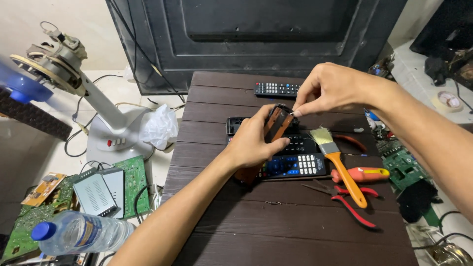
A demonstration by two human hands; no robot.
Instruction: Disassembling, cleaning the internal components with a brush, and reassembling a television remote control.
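The left hand (253, 143) has its grip closed around a brown circuit board (276, 125), long and narrow, held tilted up on end above the middle of the dark wooden table (276, 221). The right hand (327, 88) reaches in from the right, thumb and forefinger clenched on something small and pale at the board's top end; what it is, I cannot tell.

Under the hands lie black remotes: one (295, 165) with blue and white buttons just below the left hand, another (300, 144) partly hidden behind it, and a third (277, 88) farther back near the table's far edge. To the right of these rests a brush (340, 162) with an orange handle, beside it an orange screwdriver (362, 174), and nearer the front, red pliers (352, 199).

On the floor to the left stands a white fan base (106, 133) with its motor bare, next to green circuit boards (133, 184) and a clear water bottle (81, 231) with a blue cap. A large dark panel (256, 39) leans against the wall behind the table.
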